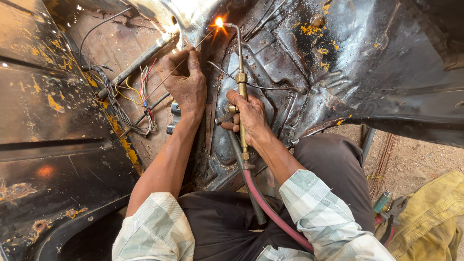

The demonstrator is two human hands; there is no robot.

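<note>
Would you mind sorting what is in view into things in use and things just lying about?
In use: welding torch in the right hand; filler rod in the left hand; red hose; black metal panel.

Lying about: loose coloured wires; yellow cloth; corrugated black tube.

Glossy brass torch point(241, 92); smooth red rubber hose point(270, 212); thin bare-metal filler rod point(164, 77); scorched, flaking black-painted sheet-metal body panel point(367, 63).
</note>
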